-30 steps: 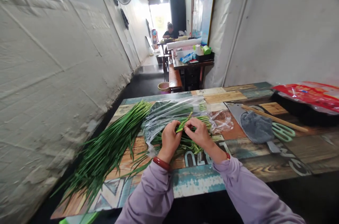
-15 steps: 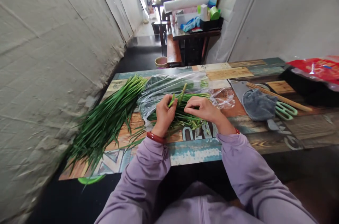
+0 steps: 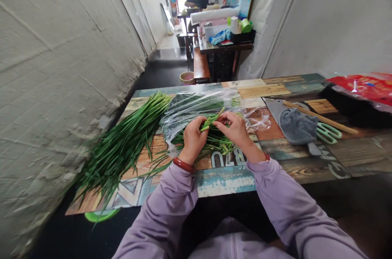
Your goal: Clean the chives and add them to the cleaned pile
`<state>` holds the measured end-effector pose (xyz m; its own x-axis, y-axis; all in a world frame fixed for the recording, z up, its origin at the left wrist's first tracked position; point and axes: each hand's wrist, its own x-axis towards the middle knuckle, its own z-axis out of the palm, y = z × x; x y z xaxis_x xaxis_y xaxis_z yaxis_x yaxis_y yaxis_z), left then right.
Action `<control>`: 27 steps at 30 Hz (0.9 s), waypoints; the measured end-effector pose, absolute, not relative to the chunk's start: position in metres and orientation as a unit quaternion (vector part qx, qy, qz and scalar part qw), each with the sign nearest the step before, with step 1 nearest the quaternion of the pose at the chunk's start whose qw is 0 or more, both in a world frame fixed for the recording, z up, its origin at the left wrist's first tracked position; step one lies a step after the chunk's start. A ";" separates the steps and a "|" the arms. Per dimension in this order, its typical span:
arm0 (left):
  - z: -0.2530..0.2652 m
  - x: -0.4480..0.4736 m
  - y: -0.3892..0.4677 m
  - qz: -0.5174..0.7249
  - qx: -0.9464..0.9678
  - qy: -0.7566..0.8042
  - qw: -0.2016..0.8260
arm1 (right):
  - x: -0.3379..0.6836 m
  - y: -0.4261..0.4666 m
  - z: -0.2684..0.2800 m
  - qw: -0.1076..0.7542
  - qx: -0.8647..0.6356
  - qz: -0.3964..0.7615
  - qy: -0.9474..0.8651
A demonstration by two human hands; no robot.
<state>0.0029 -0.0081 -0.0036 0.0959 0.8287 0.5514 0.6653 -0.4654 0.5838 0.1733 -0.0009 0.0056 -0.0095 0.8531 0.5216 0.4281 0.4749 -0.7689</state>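
Left hand (image 3: 194, 138), grip pinching short, bright-green stalks (image 3: 206, 127) above multicoloured plank-patterned tabletop (image 3: 228, 181). Right hand (image 3: 235, 131) close at stalks' other side, fingers drawn together; whether that grip pinches one, cannot tell. Under hands, loose dark-green stems (image 3: 218, 144), near crinkled, clear plastic bag (image 3: 173, 117). To left, long sheaf of slender dark-green leaves (image 3: 125, 140). To right, crumpled grey cloth (image 3: 297, 127).

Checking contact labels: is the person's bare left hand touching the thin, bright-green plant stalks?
Touching. The head view shows the left hand gripping the thin, bright-green plant stalks, ends poking out beside its thumb.
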 end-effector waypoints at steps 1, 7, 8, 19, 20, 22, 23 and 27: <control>-0.004 0.003 -0.009 0.435 0.740 0.507 0.083 | 0.173 -0.001 0.005 0.521 -0.474 0.193 -0.683; -0.005 0.004 -0.011 0.403 0.767 0.497 0.049 | 0.172 -0.002 0.004 0.513 -0.491 0.178 -0.682; -0.005 0.004 -0.011 0.400 0.767 0.500 0.052 | 0.172 -0.002 0.004 0.513 -0.491 0.181 -0.681; -0.003 -0.002 -0.005 0.459 0.711 0.515 0.137 | 0.188 -0.007 0.018 0.343 -0.300 0.374 -0.807; -0.002 -0.002 -0.005 0.463 0.708 0.513 0.143 | 0.188 -0.006 0.018 0.324 -0.283 0.381 -0.818; 0.000 -0.002 -0.005 0.467 0.705 0.510 0.157 | 0.190 -0.004 0.017 0.333 -0.303 0.369 -0.813; 0.001 -0.002 -0.005 0.467 0.704 0.509 0.164 | 0.190 -0.003 0.016 0.356 -0.336 0.352 -0.798; 0.004 -0.002 -0.005 0.472 0.697 0.505 0.189 | 0.193 0.003 0.012 0.445 -0.442 0.297 -0.720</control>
<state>-0.0019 -0.0046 0.0043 0.0429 0.8829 0.4675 0.5263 -0.4177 0.7406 0.1926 0.0027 0.0123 -0.2124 0.9011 0.3781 0.3713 0.4324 -0.8217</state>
